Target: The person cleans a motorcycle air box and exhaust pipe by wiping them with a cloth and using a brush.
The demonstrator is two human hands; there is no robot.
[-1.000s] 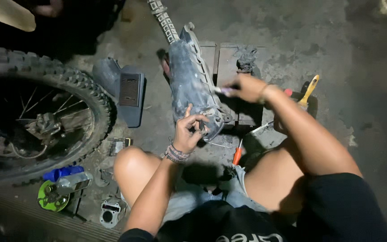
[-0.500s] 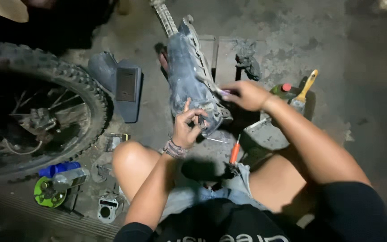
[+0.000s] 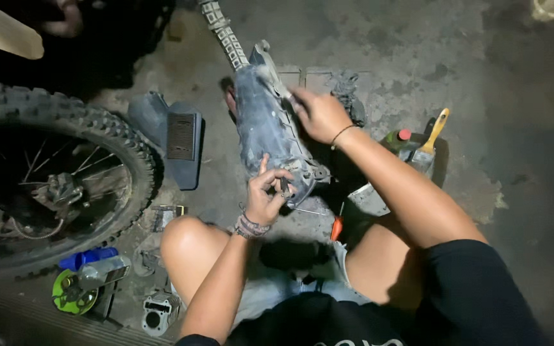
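Both hands are working on the long, dusty grey metal exhaust muffler (image 3: 265, 128) lying on the concrete floor (image 3: 482, 83).

The left hand (image 3: 265, 192) is pinching the muffler's near end, fingers (image 3: 276, 174) closing on a small dark fitting. The right hand (image 3: 318, 114) is pressing on the upper side, fingers curling around what appears to be a small brush, partly hidden. An orange-handled screwdriver (image 3: 336, 225) is lying near the knee; a knobby black motorcycle tyre (image 3: 107, 138) is standing to the left.
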